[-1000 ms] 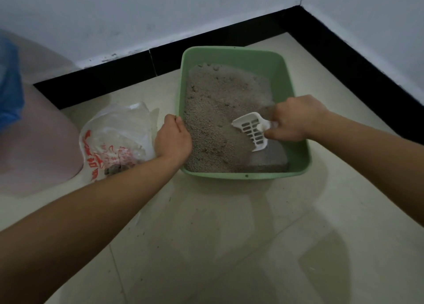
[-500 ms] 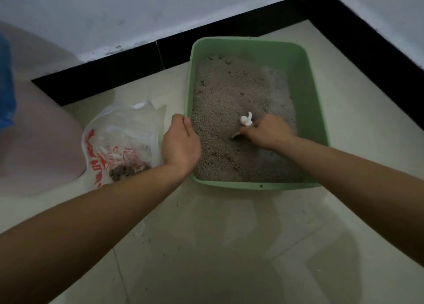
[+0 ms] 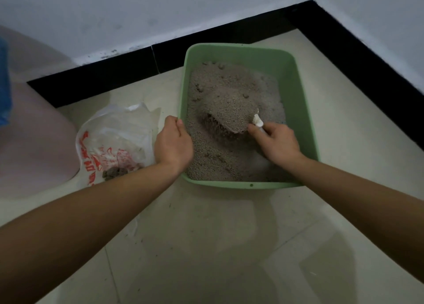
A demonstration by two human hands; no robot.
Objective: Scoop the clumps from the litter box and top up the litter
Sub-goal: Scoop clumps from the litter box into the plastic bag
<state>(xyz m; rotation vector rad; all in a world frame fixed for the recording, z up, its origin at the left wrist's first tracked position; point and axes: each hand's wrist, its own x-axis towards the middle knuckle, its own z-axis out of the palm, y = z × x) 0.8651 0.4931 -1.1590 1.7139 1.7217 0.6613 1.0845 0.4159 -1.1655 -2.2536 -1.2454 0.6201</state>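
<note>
Scoop (image 3: 257, 121) sits heaped high at centre frame, right over the box (image 3: 305, 111), with loose litter (image 3: 206, 161) raining out beneath it. The right hand (image 3: 277, 143) has its grip closed round the white handle. The left hand (image 3: 173, 143) has its grip curled over the box's left rim, pinning it to the floor (image 3: 206, 246). The bag (image 3: 114, 138) lies at left of frame, just beside the box, with a few dark clumps (image 3: 114, 172) inside.

The danger is that load (far too big to tell if a clump hides in it). Swing it left before it drains and clean litter lands in the bag, or on the floor between. The bag mouth is floppy and nobody is holding it. Shake too hard and any clump may crumble back in.
</note>
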